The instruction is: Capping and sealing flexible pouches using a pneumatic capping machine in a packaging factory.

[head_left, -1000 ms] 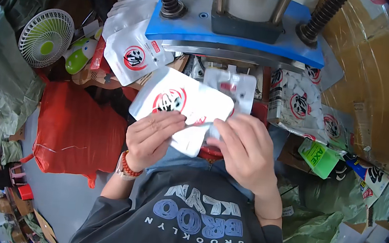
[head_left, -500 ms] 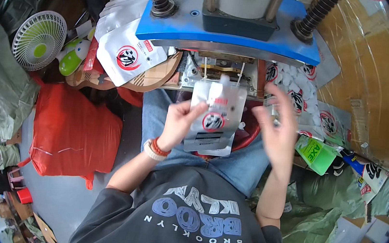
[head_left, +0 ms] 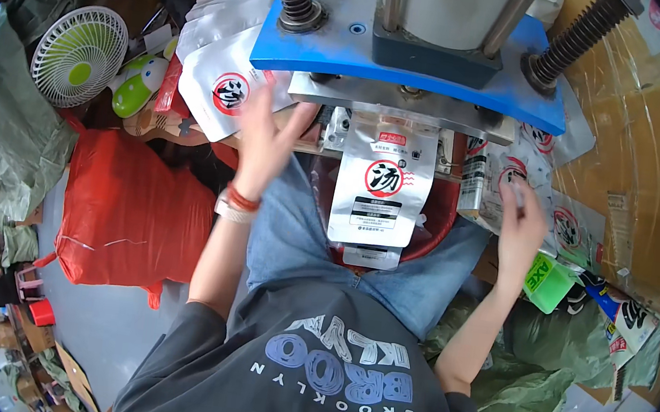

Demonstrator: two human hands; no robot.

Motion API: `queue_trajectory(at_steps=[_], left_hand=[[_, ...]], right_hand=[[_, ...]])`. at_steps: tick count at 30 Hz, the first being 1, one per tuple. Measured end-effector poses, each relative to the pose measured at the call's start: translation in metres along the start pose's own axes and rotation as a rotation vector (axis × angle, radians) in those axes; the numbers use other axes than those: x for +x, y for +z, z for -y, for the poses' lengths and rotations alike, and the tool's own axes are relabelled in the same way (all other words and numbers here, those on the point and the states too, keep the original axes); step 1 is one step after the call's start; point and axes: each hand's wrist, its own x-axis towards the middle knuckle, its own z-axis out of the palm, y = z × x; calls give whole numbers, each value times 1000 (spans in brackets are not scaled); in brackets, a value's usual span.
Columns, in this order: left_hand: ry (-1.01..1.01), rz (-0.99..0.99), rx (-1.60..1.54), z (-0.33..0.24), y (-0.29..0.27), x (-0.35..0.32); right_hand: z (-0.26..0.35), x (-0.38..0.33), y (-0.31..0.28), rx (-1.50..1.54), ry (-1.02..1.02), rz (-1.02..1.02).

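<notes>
Compared with half a second ago, our left hand (head_left: 265,147) is off the silver pouch (head_left: 379,212) and out beside the left stack of pouches (head_left: 206,85), fingers spread, gripping nothing. Our right hand (head_left: 524,231) sits farther out, at the right-hand pouches (head_left: 568,225); we cannot tell whether it pinches one. Over the red tub (head_left: 440,226), the silver pouch hangs with its upper end at the blue press (head_left: 420,75).

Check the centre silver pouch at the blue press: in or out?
Partly in: the pouch has its top end hidden beneath the metal plate, its printed body outside. Cannot tell whether it is clamped.
</notes>
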Motion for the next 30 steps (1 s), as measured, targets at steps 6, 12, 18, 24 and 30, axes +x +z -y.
queue_trajectory(at_steps=[6,12,18,24,30], left_hand=[[355,169,484,68,-10,-50],[325,-168,44,27,-28,-57],[490,-74,6,-41,-58,-80],[782,155,-326,-66,-78,-80],[73,429,-557,-30,21,-89]], right_hand=[[36,-51,1,603,33,145],[109,-48,-15,147,-683,-209],[128,-29,38,142,-840,103],[153,-50,-16,333,-874,202],[111,-37,16,150,-497,266]])
